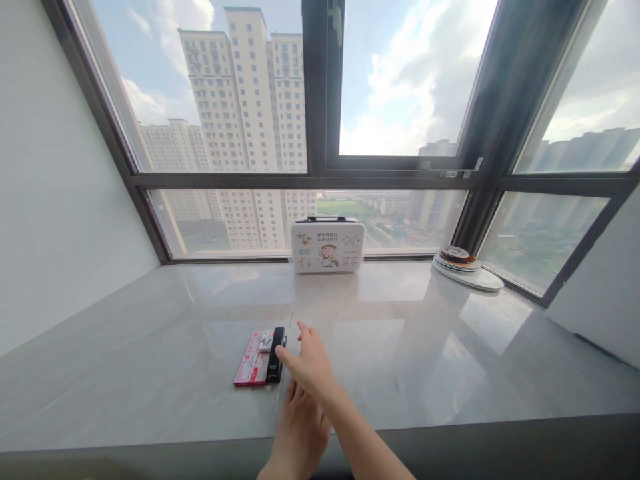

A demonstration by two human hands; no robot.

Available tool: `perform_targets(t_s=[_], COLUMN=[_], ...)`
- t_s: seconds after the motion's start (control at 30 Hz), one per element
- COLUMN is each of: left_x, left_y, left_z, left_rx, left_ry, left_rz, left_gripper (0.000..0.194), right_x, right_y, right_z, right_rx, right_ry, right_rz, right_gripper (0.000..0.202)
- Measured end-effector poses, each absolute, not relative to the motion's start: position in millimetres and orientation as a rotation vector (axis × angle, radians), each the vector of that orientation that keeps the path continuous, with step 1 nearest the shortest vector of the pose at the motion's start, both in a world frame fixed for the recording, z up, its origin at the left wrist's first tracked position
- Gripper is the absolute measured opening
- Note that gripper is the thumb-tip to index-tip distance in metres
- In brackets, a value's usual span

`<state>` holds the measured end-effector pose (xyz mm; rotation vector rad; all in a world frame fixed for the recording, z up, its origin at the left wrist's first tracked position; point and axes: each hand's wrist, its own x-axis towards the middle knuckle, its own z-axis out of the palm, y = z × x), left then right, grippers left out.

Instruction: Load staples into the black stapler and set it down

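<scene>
A black stapler (275,355) lies lengthwise on the grey windowsill, along the right side of several flat red-and-white packs (250,365). On top of them sits a small box (267,341) with a stapler-like picture. My right hand (311,367) is over the sill just right of the stapler, thumb and fingers apart, holding nothing visible. The thumb tip overlaps the stapler in view; whether it touches I cannot tell. My left hand (303,427) is lower and nearer, partly behind the right hand. Its fingers are mostly hidden.
A white case (327,248) with cartoon prints and a handle stands upright against the window. Toward the right corner, a stack of round and oval plate-like pieces (463,267) rests by the dark window frame (400,181). The sill's front edge (450,425) runs below.
</scene>
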<state>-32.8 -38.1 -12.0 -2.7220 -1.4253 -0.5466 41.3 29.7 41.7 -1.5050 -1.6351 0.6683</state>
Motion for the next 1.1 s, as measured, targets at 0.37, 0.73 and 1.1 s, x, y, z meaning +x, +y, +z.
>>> perform_targets(t_s=[0.37, 0.73, 1.1], left_x=[-46.9, -30.3, -50.2], left_y=[-61.7, -33.5, -37.2], left_z=[-2.6, -4.8, 1.0], left_rx=[-2.617, -2.690, -2.295], left_ry=[-1.799, -1.613, -1.692], left_rz=[-0.817, -0.776, -1.132], left_gripper=[0.030, 0.056, 0.049], right_x=[106.3, 113.9, 200.1], right_y=[40.5, 4.9, -36.9], right_z=[57.2, 49.2, 0.9], right_rx=[-1.488, -1.361, -0.976], right_ry=[-1.986, -1.477, -0.409], right_rz=[0.606, 0.542, 1.066], right_gripper=[0.046, 0.022, 0.054])
